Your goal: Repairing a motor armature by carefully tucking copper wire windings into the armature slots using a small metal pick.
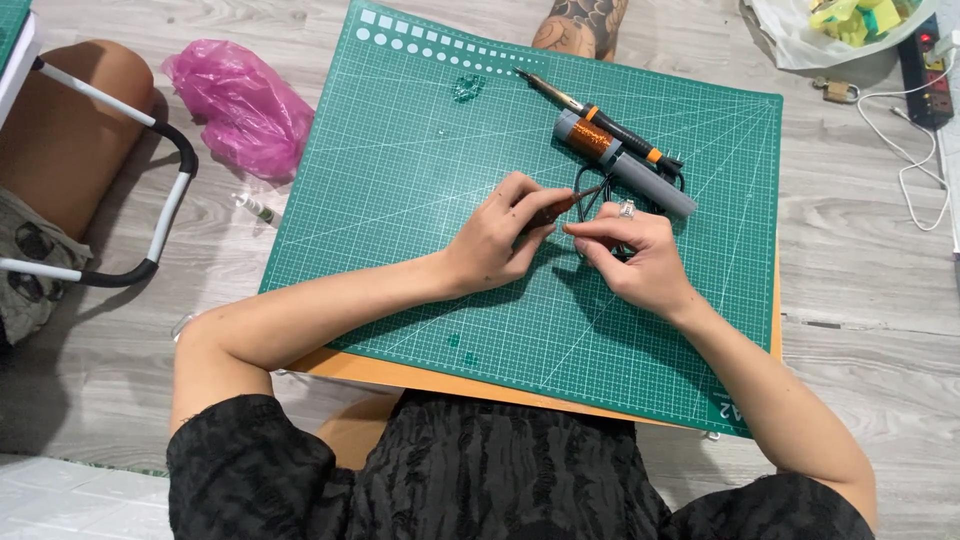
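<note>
In the head view, both hands meet near the middle of a green cutting mat [400, 200] that lies on a wooden floor [860, 330], with an orange board [380, 372] showing under its near edge.

The left hand [495, 240] rests on the mat with its fingers curled in. Thumb and forefinger are pinched shut on the dark handles of a small tool [560, 208] with reddish grips, whose tip points right, toward the other hand. The remaining fingers fold loosely under the palm.

The right hand [640, 260] lies just beside it, knuckles up, a ring on one finger. Its fingers [590, 228] are drawn together, the thumb and forefinger closed on something thin right at the tool's tip; what they pinch is too small to tell. A thin black wire [583, 190] loops on the mat just above the two hands and runs under the right one.

Just beyond the hands, touching the wire's loop, lies a grey tube [625, 165] wound with copper-coloured wire at its left end. Beside it, set slantwise, lies a soldering iron [590, 108] with a black and orange handle, its tip pointing to the far left.

Off the mat to the left sits a crumpled pink plastic bag [240, 105]. A white cable [915, 150] trails over the floor at far right.
</note>
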